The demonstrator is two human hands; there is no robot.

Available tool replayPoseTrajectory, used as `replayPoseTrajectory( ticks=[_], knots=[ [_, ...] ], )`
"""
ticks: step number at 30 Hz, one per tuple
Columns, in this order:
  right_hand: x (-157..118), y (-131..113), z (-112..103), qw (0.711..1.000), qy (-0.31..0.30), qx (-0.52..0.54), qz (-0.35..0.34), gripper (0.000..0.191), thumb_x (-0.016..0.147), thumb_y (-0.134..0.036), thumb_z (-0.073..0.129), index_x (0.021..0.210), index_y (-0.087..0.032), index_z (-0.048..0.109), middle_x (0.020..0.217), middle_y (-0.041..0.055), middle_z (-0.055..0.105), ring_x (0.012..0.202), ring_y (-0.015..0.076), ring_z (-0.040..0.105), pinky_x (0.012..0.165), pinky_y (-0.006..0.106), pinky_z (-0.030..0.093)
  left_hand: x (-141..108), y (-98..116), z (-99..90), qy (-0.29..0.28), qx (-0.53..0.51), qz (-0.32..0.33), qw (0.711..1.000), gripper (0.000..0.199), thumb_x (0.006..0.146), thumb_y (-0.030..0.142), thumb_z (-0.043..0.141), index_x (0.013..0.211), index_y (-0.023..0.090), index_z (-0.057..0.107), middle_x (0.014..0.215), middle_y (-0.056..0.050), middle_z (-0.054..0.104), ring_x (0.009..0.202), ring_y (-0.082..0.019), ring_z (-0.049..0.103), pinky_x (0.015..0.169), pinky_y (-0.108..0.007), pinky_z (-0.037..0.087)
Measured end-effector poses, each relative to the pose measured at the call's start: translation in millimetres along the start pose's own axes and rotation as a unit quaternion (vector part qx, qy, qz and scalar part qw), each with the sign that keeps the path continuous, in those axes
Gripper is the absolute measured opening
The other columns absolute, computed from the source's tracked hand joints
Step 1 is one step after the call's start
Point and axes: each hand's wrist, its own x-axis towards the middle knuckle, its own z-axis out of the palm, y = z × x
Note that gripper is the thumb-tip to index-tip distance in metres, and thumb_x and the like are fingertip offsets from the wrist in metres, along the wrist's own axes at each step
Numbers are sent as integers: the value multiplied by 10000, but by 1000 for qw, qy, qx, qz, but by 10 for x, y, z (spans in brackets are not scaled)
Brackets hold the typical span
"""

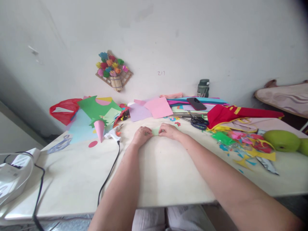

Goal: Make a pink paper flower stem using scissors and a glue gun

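Both hands are on a pale green slip [156, 131], mid-table [168, 179] left to right, nearer the far edge than the near one. Left hand [142, 136] has fingers curled, pinching the slip's left end; right hand [169, 131] pinches the right end. Middle of it shows between them; can't tell if it's folded, fingers cover too much. Progress, my read: slip is unfinished, in the middle of being worked by hand. Done-looking: pink cone [99, 131] with spiky green paper [98, 122] at its wide end, toward the far left corner, tip pointing at the near edge. Red disc [93, 144] is cut, lies loose just beside it. Glue gun [112, 134] sits between cone and left hand, not held. Scissors [199, 122] lie unused toward the far edge, right of centre. Scraps [247, 150] toward the right edge say plenty's cut. What's left beyond the slip: can't tell.
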Motion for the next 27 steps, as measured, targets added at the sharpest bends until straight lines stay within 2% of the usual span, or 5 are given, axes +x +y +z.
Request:
replayPoseTrajectory(
  ticks=[7,15,27],
  knots=[
    [24,-41,53,1000,15,5,24,75,691,-246,564,683,-183,605,791,1,552,698,110,490,582,201,316,2,12,1,6,12,13,1000,45,658,233,579,672,203,610,834,1,631,821,-142,536,792,-266,404],
    [47,-48,50,999,3,11,53,102,696,-257,555,647,-169,572,787,5,542,655,97,470,566,195,315,3,5,-8,6,13,-33,999,39,647,217,576,619,190,576,910,-19,613,855,-150,525,794,-267,402],
    [56,-106,67,996,-2,-13,94,177,707,-333,536,624,-178,551,830,12,547,654,104,478,545,206,302,33,-8,28,-19,106,-55,993,130,672,283,524,607,198,598,1035,-8,578,961,-183,477,882,-299,362]
  ],
)
